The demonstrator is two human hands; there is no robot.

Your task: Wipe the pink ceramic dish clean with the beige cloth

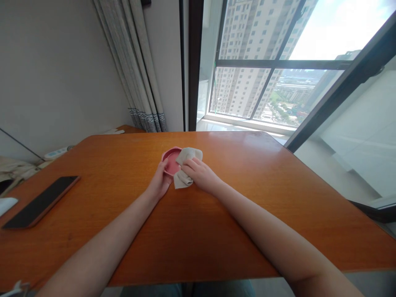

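Note:
A shallow pink dish with a raised rim is tilted a little toward me above the middle of the table. My left hand grips its left side, thumb over the rim and fingers underneath. Bunched in my right hand is a light grey cloth; it covers the dish's right edge, and one end hangs down below my fingers. Part of the dish's right side is hidden behind the cloth.
The brown wooden table spreads out under my arms. On its left lies a long black flat object with a reddish edge. A grey curtain and a large window stand beyond the far edge.

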